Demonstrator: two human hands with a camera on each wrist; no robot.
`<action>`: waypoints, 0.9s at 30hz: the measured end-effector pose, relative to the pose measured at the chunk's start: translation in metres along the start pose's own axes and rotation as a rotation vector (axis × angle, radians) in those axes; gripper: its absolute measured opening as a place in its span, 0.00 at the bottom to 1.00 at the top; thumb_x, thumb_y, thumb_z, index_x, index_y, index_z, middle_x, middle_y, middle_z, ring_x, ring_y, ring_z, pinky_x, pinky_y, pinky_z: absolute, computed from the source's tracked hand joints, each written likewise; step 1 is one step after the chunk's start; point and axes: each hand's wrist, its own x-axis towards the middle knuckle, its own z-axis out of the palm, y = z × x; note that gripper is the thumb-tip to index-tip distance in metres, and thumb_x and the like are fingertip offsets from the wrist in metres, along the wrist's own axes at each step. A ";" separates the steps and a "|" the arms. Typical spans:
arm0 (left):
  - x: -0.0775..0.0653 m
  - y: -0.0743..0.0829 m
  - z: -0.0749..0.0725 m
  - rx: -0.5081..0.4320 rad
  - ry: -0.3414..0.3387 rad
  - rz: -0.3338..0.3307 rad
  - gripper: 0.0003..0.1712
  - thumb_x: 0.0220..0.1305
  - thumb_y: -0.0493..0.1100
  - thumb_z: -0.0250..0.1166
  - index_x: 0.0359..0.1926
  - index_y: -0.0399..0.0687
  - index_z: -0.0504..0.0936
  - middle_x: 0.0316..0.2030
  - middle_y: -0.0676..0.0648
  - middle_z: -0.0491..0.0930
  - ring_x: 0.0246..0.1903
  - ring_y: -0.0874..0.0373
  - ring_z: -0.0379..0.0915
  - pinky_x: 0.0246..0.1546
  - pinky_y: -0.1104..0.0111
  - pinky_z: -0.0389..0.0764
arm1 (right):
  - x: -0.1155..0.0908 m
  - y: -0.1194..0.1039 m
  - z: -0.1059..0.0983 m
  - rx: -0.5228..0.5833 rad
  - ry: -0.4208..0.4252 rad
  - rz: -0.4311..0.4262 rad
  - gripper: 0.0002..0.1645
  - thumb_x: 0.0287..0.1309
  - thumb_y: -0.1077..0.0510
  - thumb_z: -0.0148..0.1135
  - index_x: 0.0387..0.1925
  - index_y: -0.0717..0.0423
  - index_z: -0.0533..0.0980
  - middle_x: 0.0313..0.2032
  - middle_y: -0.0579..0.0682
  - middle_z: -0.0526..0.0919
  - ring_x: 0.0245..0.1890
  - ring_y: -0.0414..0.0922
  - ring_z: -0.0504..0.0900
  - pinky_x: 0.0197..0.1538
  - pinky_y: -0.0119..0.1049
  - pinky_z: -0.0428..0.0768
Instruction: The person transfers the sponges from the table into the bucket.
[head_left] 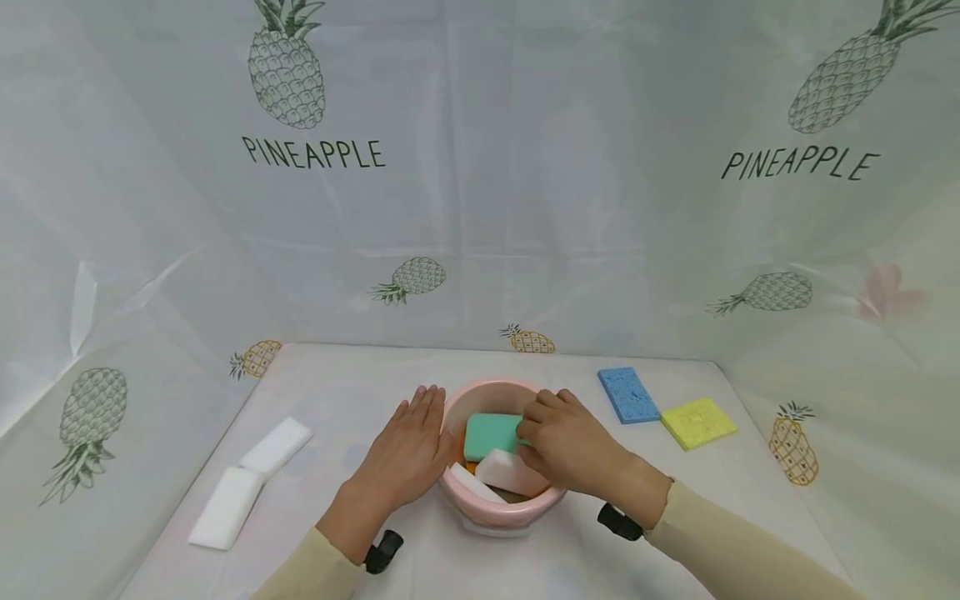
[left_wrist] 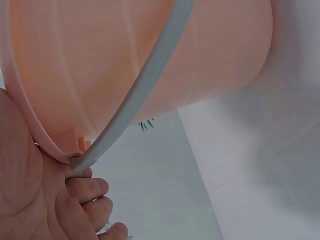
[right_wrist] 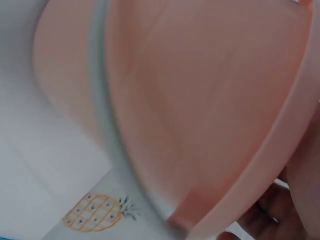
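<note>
A pink bucket [head_left: 504, 510] with a grey handle [left_wrist: 145, 80] stands on the white-covered table. Inside it are a green sponge [head_left: 489, 437], white sponges [head_left: 510, 472] and something orange. My left hand [head_left: 408, 446] rests at the bucket's left rim, fingers extended; in the left wrist view its palm lies against the rim beside the handle joint. Over the right rim reaches my right hand [head_left: 570, 442], its curled fingers gripping the right end of the green sponge. Those fingertips are partly hidden behind the rim in the right wrist view.
Two white sponges [head_left: 228, 507] lie on the table at the left. A blue sponge [head_left: 628, 395] and a yellow sponge [head_left: 697, 423] lie at the right. Behind the table hangs a pale sheet [head_left: 540, 208] printed with pineapples.
</note>
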 end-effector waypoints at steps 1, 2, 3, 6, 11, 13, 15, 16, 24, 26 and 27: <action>0.000 0.000 0.000 -0.002 -0.001 -0.003 0.38 0.85 0.54 0.45 0.82 0.35 0.55 0.82 0.37 0.55 0.83 0.42 0.45 0.82 0.47 0.52 | -0.002 0.003 0.000 -0.013 0.028 0.033 0.07 0.64 0.49 0.73 0.35 0.47 0.85 0.35 0.42 0.82 0.40 0.43 0.72 0.43 0.39 0.70; -0.001 0.000 0.000 -0.007 -0.001 -0.004 0.38 0.84 0.54 0.45 0.82 0.34 0.55 0.82 0.37 0.55 0.83 0.42 0.45 0.82 0.47 0.52 | -0.004 0.008 0.001 -0.026 0.055 0.069 0.09 0.65 0.49 0.73 0.37 0.48 0.84 0.36 0.44 0.82 0.41 0.45 0.73 0.44 0.40 0.71; -0.001 0.000 0.000 -0.011 -0.001 -0.005 0.38 0.84 0.54 0.46 0.82 0.34 0.55 0.82 0.37 0.55 0.83 0.42 0.45 0.82 0.47 0.52 | -0.006 0.014 0.002 -0.030 0.085 0.107 0.09 0.66 0.49 0.72 0.38 0.50 0.84 0.38 0.45 0.83 0.41 0.46 0.74 0.44 0.41 0.72; -0.002 0.001 -0.001 -0.017 -0.002 -0.008 0.38 0.84 0.54 0.46 0.82 0.34 0.55 0.82 0.37 0.55 0.83 0.42 0.45 0.82 0.47 0.52 | -0.015 0.037 0.005 -0.066 0.161 0.218 0.13 0.65 0.50 0.72 0.41 0.55 0.84 0.40 0.51 0.84 0.42 0.52 0.76 0.43 0.47 0.75; -0.002 0.000 -0.001 -0.003 0.004 -0.007 0.38 0.84 0.55 0.45 0.82 0.34 0.55 0.82 0.37 0.56 0.83 0.43 0.46 0.82 0.47 0.53 | -0.034 0.081 0.017 -0.138 0.160 0.411 0.22 0.63 0.48 0.74 0.45 0.63 0.82 0.42 0.60 0.84 0.44 0.59 0.79 0.45 0.56 0.79; -0.002 0.000 -0.001 0.001 0.009 -0.006 0.38 0.84 0.55 0.45 0.82 0.34 0.55 0.82 0.37 0.56 0.83 0.42 0.46 0.82 0.47 0.53 | -0.043 0.097 0.022 -0.159 0.133 0.469 0.25 0.62 0.47 0.75 0.46 0.65 0.82 0.42 0.62 0.84 0.44 0.61 0.79 0.44 0.57 0.79; -0.002 -0.001 -0.001 0.002 0.012 -0.006 0.38 0.84 0.54 0.46 0.82 0.34 0.55 0.82 0.37 0.56 0.83 0.42 0.46 0.82 0.46 0.53 | -0.052 0.112 0.027 -0.168 0.107 0.515 0.27 0.60 0.46 0.76 0.46 0.67 0.81 0.43 0.65 0.83 0.44 0.63 0.79 0.43 0.59 0.79; -0.002 -0.001 -0.001 0.003 0.012 -0.007 0.39 0.84 0.55 0.46 0.82 0.34 0.55 0.82 0.37 0.56 0.83 0.42 0.46 0.82 0.46 0.53 | -0.057 0.118 0.030 -0.170 0.095 0.536 0.28 0.60 0.46 0.76 0.45 0.68 0.81 0.43 0.66 0.83 0.44 0.63 0.79 0.42 0.59 0.79; -0.002 0.000 -0.002 0.007 0.007 0.003 0.38 0.84 0.55 0.44 0.82 0.34 0.55 0.82 0.37 0.56 0.83 0.42 0.46 0.82 0.47 0.52 | -0.088 0.154 0.057 -0.127 -0.081 0.702 0.32 0.64 0.40 0.71 0.34 0.67 0.72 0.39 0.65 0.76 0.42 0.63 0.73 0.39 0.56 0.72; -0.002 0.000 -0.003 0.012 0.005 0.009 0.39 0.84 0.55 0.44 0.82 0.34 0.55 0.82 0.37 0.56 0.83 0.42 0.46 0.82 0.46 0.52 | -0.094 0.157 0.064 -0.131 -0.109 0.710 0.33 0.65 0.39 0.70 0.32 0.66 0.70 0.38 0.65 0.75 0.41 0.63 0.72 0.38 0.55 0.71; -0.002 -0.001 -0.003 0.021 0.001 0.012 0.39 0.84 0.56 0.44 0.82 0.35 0.55 0.82 0.37 0.55 0.83 0.42 0.46 0.82 0.46 0.52 | -0.096 0.158 0.067 -0.135 -0.117 0.709 0.34 0.65 0.38 0.70 0.31 0.66 0.70 0.37 0.64 0.75 0.41 0.62 0.72 0.37 0.55 0.71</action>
